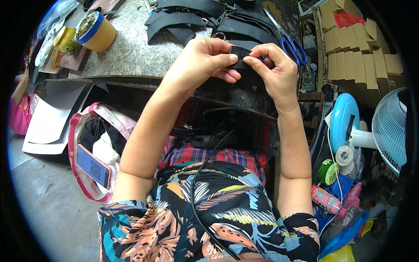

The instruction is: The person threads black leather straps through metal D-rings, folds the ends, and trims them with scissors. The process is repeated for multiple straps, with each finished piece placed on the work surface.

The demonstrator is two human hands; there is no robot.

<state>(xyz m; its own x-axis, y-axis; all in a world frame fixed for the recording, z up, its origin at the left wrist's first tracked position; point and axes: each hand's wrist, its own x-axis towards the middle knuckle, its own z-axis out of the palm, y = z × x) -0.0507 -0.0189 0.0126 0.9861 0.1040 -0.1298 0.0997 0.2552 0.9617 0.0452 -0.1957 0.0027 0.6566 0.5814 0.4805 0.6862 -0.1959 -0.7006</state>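
Both hands are raised over the near edge of the worktable, pinching a small black strap-like piece (pixel 238 52) between them. My left hand (pixel 205 56) grips its left side between thumb and fingers. On its right side, my right hand (pixel 276 65) closes thumb and forefinger on the edge. Fingers partly cover the piece, so its full shape is hidden. Just beyond the hands lie several black leather-like strips (pixel 181 19), some overlapping in stacks. To the right of my right hand rests a pair of scissors (pixel 293 49) with blue handles, blades pointing away.
A speckled stone slab (pixel 131 43) covers the table's left part, with a yellow tub (pixel 101 36) on it. Brown cardboard pieces (pixel 353 61) stand at far right, above a fan (pixel 390 131). A pink-edged bag (pixel 75 153) holding a phone (pixel 93 167) sits at left.
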